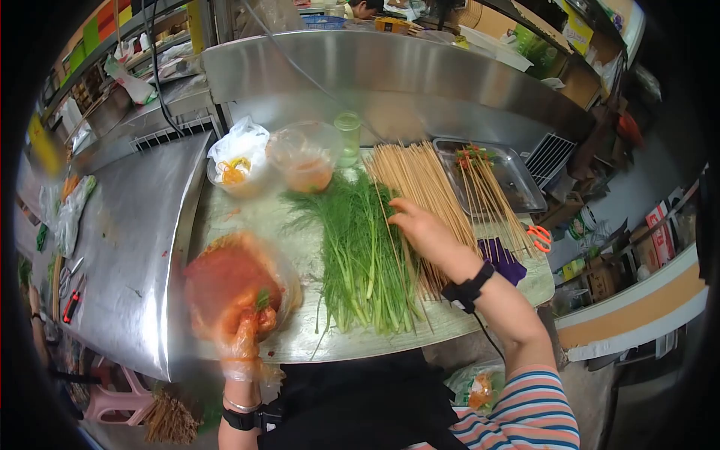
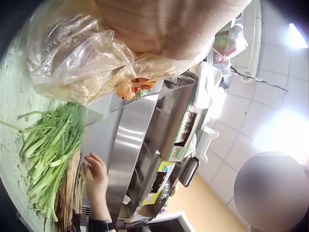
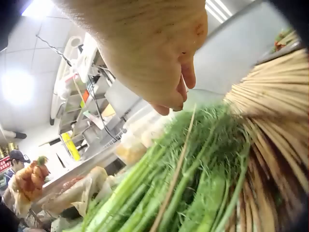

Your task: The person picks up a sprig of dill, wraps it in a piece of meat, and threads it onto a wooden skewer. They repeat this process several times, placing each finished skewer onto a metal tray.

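In the head view my left hand [image 1: 241, 349], in a clear plastic glove, grips a red-coated piece of meat [image 1: 255, 319] with a green sprig on it. The meat overlaps the near side of a wide bowl [image 1: 289, 281] of red marinated food. My bare right hand [image 1: 431, 236] hovers above a pile of feathery green herbs [image 1: 360, 262], its fingers slightly bent and parted. Its fingertips are right by a single wooden skewer [image 3: 176, 176] lying over the stalks. To that hand's right lies a thick bundle of skewers [image 1: 416, 172].
Behind the herbs stand a green cup [image 1: 348, 135], a clear bowl [image 1: 304, 154] and a bag-lined bowl [image 1: 240, 150]. A metal tray [image 1: 517, 187] with loaded skewers is at right, near orange-handled scissors [image 1: 538, 238] and a purple cloth [image 1: 502, 262]. A steel counter [image 1: 124, 247] borders the left.
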### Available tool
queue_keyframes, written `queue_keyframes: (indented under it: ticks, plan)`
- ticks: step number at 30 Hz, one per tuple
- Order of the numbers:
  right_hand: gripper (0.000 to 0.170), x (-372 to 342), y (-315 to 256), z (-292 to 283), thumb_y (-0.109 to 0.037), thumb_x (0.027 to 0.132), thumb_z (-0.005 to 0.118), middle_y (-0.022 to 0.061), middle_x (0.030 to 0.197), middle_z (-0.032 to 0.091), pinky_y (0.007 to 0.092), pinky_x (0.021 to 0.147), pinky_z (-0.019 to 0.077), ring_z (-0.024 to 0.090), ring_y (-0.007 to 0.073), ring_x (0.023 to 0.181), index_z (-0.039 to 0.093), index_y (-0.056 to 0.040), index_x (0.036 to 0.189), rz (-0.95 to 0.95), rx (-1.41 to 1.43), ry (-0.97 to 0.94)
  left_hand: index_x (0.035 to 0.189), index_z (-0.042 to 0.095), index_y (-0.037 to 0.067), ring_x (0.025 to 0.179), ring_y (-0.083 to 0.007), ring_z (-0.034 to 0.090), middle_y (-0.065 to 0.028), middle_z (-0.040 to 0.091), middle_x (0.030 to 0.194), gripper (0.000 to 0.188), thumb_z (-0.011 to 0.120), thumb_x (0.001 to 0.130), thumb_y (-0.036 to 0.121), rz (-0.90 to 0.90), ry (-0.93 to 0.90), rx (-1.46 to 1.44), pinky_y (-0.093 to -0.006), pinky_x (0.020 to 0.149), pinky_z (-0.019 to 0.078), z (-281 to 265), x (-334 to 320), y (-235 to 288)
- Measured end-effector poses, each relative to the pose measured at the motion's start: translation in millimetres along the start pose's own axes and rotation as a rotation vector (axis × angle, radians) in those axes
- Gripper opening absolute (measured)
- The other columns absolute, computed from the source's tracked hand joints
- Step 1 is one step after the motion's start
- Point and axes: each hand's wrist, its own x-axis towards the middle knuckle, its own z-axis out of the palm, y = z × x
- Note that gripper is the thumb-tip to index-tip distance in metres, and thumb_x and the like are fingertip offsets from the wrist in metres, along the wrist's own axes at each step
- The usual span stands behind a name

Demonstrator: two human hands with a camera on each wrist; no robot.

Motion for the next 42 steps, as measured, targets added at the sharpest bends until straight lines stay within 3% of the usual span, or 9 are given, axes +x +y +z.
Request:
queue_keyframes:
  ticks: [2, 8, 11, 17, 21, 25, 29, 34, 42]
  plan:
    - [0.008, -3, 0, 14, -0.005, 0.082, 0.057, 0.0142, 0.102, 0.06, 0.0372, 0.074, 0.0496, 0.06, 0.0327, 0.09, 0.06, -0.0013, 0.088, 0.007, 0.007, 0.066, 0.112, 0.057, -0.004, 0.074, -0.0201, 0.063, -0.0136, 0.061, 0.1, 0.029, 0.058, 0.086, 0.008, 0.033, -0.005, 0.017, -0.0285, 0.063, 0.0536, -2, -1, 2]
    - [0.021, -2, 8, 28, -0.022, 0.078, 0.067, 0.0181, 0.081, 0.064, 0.0404, 0.068, 0.0491, 0.061, 0.0335, 0.075, 0.062, -0.0014, 0.08, 0.596, 0.104, -0.249, 0.113, 0.057, -0.003, 0.071, -0.0209, 0.062, -0.0145, 0.062, 0.099, 0.03, 0.058, 0.086, 0.009, -0.018, 0.002, 0.024, -0.0296, 0.062, 0.0533, -8, -1, 5]
    - [0.027, -2, 10, 43, -0.027, 0.075, 0.069, 0.0178, 0.073, 0.063, 0.0412, 0.064, 0.0484, 0.06, 0.033, 0.068, 0.061, -0.0005, 0.075, 0.623, 0.062, -0.266, 0.113, 0.057, -0.004, 0.072, -0.0208, 0.061, -0.0137, 0.061, 0.1, 0.031, 0.059, 0.085, 0.009, 0.007, -0.033, -0.002, -0.0302, 0.063, 0.0538, -7, 1, -1]
    - [0.018, -3, 28, 33, -0.02, 0.082, 0.066, 0.0043, 0.066, 0.06, 0.0257, 0.052, 0.046, 0.058, 0.0116, 0.058, 0.061, -0.0033, 0.083, 0.925, 0.605, -0.245, 0.113, 0.056, -0.006, 0.079, -0.0228, 0.061, -0.0138, 0.058, 0.106, 0.031, 0.059, 0.084, 0.006, -0.03, 0.01, 0.004, -0.0308, 0.067, 0.0545, -7, 0, 10]
    - [0.015, 0, 22, -24, -0.017, 0.084, 0.063, 0.0027, 0.067, 0.059, 0.0217, 0.047, 0.0471, 0.059, 0.0099, 0.056, 0.058, -0.0029, 0.086, 0.867, 0.751, -0.186, 0.113, 0.056, -0.007, 0.084, -0.0236, 0.061, -0.0146, 0.057, 0.109, 0.032, 0.06, 0.084, 0.007, -0.003, -0.009, -0.033, -0.0309, 0.07, 0.0549, -5, -2, 15]
    - [0.012, 12, -7, -97, -0.015, 0.085, 0.062, 0.0009, 0.069, 0.06, 0.0199, 0.052, 0.0485, 0.06, 0.0091, 0.057, 0.058, -0.0045, 0.088, 0.748, 0.958, 0.136, 0.112, 0.055, 0.001, 0.085, -0.0268, 0.06, -0.0149, 0.055, 0.116, 0.028, 0.059, 0.085, 0.006, 0.008, -0.041, -0.167, -0.0345, 0.068, 0.0551, -20, 5, -5]
    - [0.009, 9, -36, -85, -0.014, 0.09, 0.058, -0.0005, 0.072, 0.056, 0.0206, 0.057, 0.0459, 0.056, 0.0069, 0.061, 0.056, -0.0056, 0.091, 0.673, 1.202, 0.485, 0.113, 0.051, 0.014, 0.092, -0.0326, 0.058, -0.0137, 0.05, 0.126, 0.03, 0.058, 0.086, 0.002, 0.047, -0.049, -0.421, -0.0337, 0.064, 0.0533, -21, 14, -24]
    - [0.006, -2, -89, -29, -0.011, 0.092, 0.054, 0.0008, 0.076, 0.055, 0.0199, 0.058, 0.0451, 0.052, 0.0068, 0.062, 0.054, -0.0046, 0.092, 0.713, 1.332, 0.627, 0.115, 0.053, 0.008, 0.095, -0.0322, 0.06, -0.0134, 0.052, 0.124, 0.031, 0.06, 0.085, 0.005, -0.038, 0.103, -0.576, -0.0339, 0.071, 0.0586, 4, 10, -2]
    - [0.011, -22, -162, 31, -0.01, 0.091, 0.054, 0.0064, 0.087, 0.059, 0.0238, 0.057, 0.0518, 0.059, 0.0111, 0.066, 0.055, -0.0024, 0.098, 0.69, 1.532, 0.367, 0.119, 0.048, -0.006, 0.089, -0.0298, 0.062, -0.0194, 0.056, 0.109, 0.035, 0.056, 0.086, 0.003, -0.06, 0.154, -0.549, -0.0342, 0.074, 0.058, 5, 7, -1]
